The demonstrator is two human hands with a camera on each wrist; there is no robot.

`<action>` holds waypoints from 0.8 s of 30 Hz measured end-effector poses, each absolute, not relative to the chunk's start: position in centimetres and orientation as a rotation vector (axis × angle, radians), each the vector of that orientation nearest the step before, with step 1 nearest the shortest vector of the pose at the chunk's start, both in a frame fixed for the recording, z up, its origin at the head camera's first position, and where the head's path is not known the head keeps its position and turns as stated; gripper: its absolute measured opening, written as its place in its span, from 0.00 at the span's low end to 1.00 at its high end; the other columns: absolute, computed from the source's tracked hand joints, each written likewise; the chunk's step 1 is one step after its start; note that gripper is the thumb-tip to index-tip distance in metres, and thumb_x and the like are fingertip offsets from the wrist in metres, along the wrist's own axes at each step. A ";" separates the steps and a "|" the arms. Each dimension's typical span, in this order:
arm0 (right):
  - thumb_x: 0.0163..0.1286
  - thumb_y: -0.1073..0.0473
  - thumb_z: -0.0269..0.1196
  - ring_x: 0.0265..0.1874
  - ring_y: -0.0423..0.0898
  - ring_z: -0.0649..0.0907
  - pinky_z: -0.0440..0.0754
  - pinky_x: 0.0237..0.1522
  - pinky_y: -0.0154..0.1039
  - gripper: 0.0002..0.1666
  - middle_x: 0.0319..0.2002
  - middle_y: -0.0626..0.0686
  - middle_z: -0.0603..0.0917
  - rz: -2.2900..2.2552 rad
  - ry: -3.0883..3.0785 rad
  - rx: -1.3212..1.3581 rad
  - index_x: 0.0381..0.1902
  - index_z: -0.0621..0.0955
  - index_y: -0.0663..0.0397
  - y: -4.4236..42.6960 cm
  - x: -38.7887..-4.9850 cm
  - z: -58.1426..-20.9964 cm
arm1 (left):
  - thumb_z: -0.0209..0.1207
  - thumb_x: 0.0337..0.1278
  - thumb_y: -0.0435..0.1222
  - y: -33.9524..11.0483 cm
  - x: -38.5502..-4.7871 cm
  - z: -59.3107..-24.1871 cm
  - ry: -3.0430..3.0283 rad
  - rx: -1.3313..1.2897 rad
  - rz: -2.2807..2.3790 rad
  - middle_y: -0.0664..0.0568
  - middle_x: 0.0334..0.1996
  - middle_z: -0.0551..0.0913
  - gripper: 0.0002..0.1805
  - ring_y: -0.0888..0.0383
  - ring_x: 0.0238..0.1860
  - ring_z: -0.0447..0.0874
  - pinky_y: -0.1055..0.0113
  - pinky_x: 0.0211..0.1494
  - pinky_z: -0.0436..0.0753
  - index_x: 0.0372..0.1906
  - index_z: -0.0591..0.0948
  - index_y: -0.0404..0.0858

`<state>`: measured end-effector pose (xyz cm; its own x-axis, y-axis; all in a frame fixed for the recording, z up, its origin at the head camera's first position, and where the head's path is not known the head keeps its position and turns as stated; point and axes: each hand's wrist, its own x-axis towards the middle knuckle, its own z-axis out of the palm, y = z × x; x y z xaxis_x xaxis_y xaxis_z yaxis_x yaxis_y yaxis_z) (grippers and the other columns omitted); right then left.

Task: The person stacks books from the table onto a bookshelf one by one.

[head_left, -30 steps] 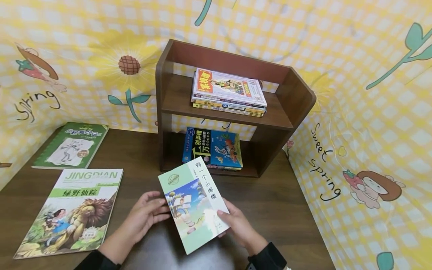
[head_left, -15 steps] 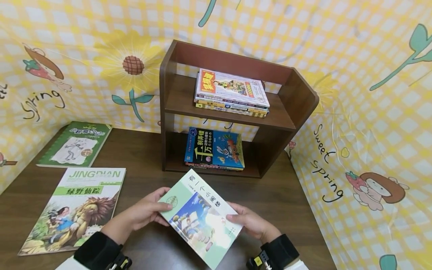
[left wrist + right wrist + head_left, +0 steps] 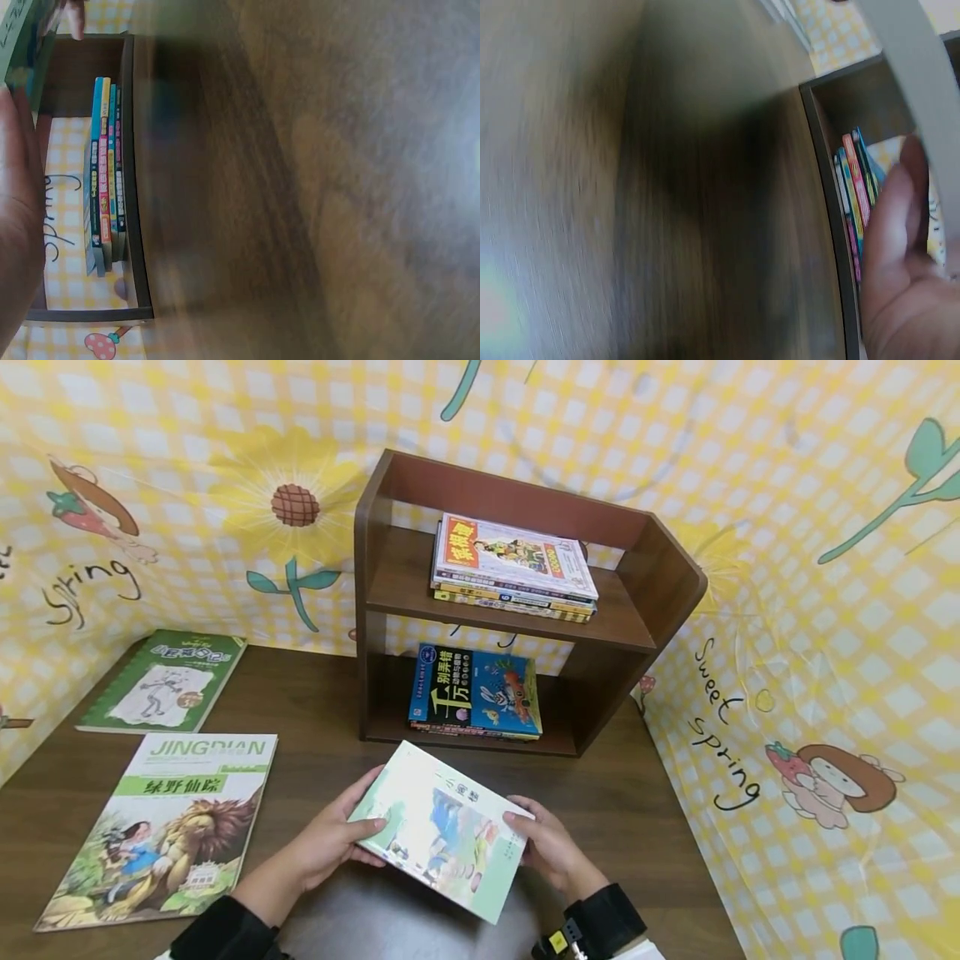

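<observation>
Both hands hold a pale green and white book (image 3: 450,835) with a picture cover, tilted above the table in front of the shelf. My left hand (image 3: 333,827) grips its left edge, thumb on the cover and fingers beneath. At the right edge, my right hand (image 3: 551,843) pinches the book the same way. Glare whitens part of the cover. In the left wrist view a strip of the book (image 3: 26,64) shows beside the left hand (image 3: 16,210). The right wrist view catches the right hand (image 3: 911,277) and the book's pale edge (image 3: 915,82).
A brown two-tier bookshelf (image 3: 611,685) stands behind the hands. Its upper tier bears a stack of books (image 3: 517,564), its lower tier another stack (image 3: 476,689). To the left, a green book (image 3: 161,681) and a JINGDIAN book (image 3: 157,831) lie on the table (image 3: 615,877).
My left hand has moved in from beside the book and taken hold of its left edge. The book has turned clockwise and tipped, with its cover now catching glare.
</observation>
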<state>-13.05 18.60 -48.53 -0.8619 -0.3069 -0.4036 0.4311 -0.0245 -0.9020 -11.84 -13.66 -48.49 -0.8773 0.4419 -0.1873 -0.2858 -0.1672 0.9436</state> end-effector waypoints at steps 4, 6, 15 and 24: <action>0.73 0.58 0.55 0.41 0.44 0.83 0.80 0.42 0.38 0.34 0.45 0.52 0.84 -2.070 1.755 0.211 0.70 0.56 0.62 17.4 -13.0 -48.3 | 0.48 0.69 0.27 -13.4 -11.6 -48.7 1.641 0.130 2.154 0.30 0.62 0.62 0.43 0.49 0.37 0.84 0.46 0.40 0.84 0.78 0.37 0.49; 0.73 0.58 0.55 0.42 0.44 0.83 0.81 0.43 0.38 0.35 0.47 0.54 0.83 -2.090 1.775 0.240 0.71 0.55 0.62 16.8 -13.0 -48.1 | 0.47 0.69 0.27 -13.2 -11.4 -48.7 1.651 0.108 2.177 0.32 0.60 0.64 0.43 0.49 0.37 0.84 0.45 0.41 0.84 0.78 0.38 0.49; 0.72 0.58 0.53 0.46 0.46 0.81 0.79 0.46 0.37 0.41 0.62 0.59 0.73 -2.102 1.829 0.312 0.76 0.47 0.57 14.8 -12.7 -46.6 | 0.44 0.70 0.27 -12.3 -11.8 -48.1 1.658 -0.059 2.312 0.45 0.59 0.71 0.41 0.51 0.41 0.85 0.50 0.42 0.84 0.77 0.39 0.55; 0.65 0.62 0.62 0.57 0.52 0.75 0.69 0.62 0.54 0.46 0.64 0.59 0.72 -1.947 2.179 0.135 0.75 0.52 0.58 13.2 -11.7 -46.5 | 0.43 0.71 0.26 -11.6 -12.4 -47.8 1.615 -0.138 2.404 0.67 0.48 0.77 0.41 0.58 0.41 0.85 0.54 0.42 0.85 0.77 0.39 0.56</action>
<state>-11.66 13.22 -46.51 -0.9725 -0.0750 -0.2205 0.2107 0.1205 -0.9701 -12.39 -11.60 -47.76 -0.9663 0.1470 -0.2114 -0.2513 -0.3594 0.8987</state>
